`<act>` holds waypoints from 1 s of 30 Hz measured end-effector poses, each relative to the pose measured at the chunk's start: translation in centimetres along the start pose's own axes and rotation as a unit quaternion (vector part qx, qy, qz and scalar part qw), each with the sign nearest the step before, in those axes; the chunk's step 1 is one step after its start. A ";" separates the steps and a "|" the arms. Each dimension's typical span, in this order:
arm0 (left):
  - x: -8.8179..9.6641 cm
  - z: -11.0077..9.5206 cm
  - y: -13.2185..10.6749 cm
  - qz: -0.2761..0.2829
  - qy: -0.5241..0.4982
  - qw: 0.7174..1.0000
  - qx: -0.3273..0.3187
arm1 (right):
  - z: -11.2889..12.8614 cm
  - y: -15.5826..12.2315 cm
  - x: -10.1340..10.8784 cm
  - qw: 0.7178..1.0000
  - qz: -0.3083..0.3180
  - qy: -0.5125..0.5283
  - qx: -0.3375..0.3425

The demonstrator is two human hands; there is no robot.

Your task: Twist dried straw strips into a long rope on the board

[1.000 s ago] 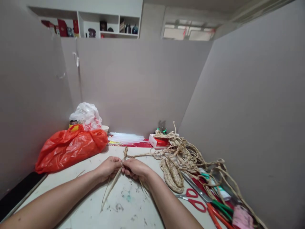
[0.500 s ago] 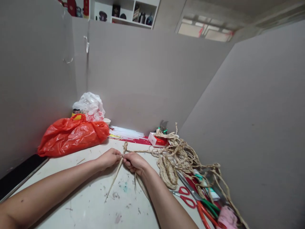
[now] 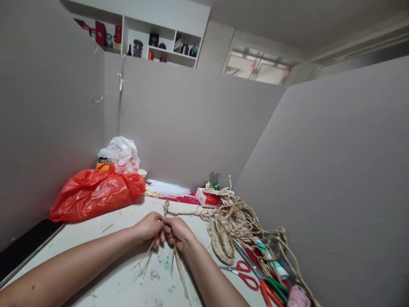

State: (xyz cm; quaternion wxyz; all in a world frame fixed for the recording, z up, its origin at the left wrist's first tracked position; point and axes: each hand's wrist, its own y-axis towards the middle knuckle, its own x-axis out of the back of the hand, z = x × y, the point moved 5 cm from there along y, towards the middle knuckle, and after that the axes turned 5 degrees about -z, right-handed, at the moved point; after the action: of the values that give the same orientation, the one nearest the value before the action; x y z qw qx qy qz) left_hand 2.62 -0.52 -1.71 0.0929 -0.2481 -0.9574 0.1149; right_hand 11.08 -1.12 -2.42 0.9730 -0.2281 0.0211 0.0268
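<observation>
My left hand and my right hand meet near the middle of the table, fingers closed on the lower part of a short straw braid. Its upper end stands out beyond my fingertips. Loose straw strands hang below my right hand, and thinner, blurred ones trail under my left. From the braid a straw cord runs right to a tangled heap of braided straw rope. A flat woven straw oval lies in front of that heap. The exact grip is hidden by my fingers.
At the right lie red-handled scissors, large shears with green and orange handles and a pink roll. An orange plastic bag sits at the left. White sticks and a small box line the back. Grey partitions surround the table.
The view has tilted up, so things sit lower in the picture. My hands have come closer together on the braid, and the strands under my left hand have swung and blurred.
</observation>
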 end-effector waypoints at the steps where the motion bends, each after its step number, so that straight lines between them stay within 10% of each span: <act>1: -0.2 0.1 0.0 -0.011 0.009 1.000 -0.006 | 0.0 0.0 0.0 1.000 0.003 0.003 -0.001; 8: 1.1 -0.5 0.1 0.012 0.035 0.999 0.027 | -0.2 0.1 0.7 0.998 0.042 0.042 -0.002; 13: 4.1 -1.6 1.3 -0.115 -0.019 0.992 -0.043 | 0.3 0.0 1.3 0.991 0.113 0.071 -0.011; 21: 1.3 -0.7 1.4 -0.009 -0.012 1.000 -0.021 | 1.0 -0.1 1.5 0.986 0.161 0.038 0.015; 30: 1.9 -1.5 1.5 -0.027 0.091 0.992 -0.083 | 1.2 -0.2 2.7 0.986 0.120 -0.098 0.070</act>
State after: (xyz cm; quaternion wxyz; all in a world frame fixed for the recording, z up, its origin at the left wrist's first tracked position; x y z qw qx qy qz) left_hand 2.02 1.99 -0.44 0.1619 -0.2388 -0.9574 0.0094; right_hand 13.85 -0.65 -1.45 0.9738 -0.1514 -0.0450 0.1635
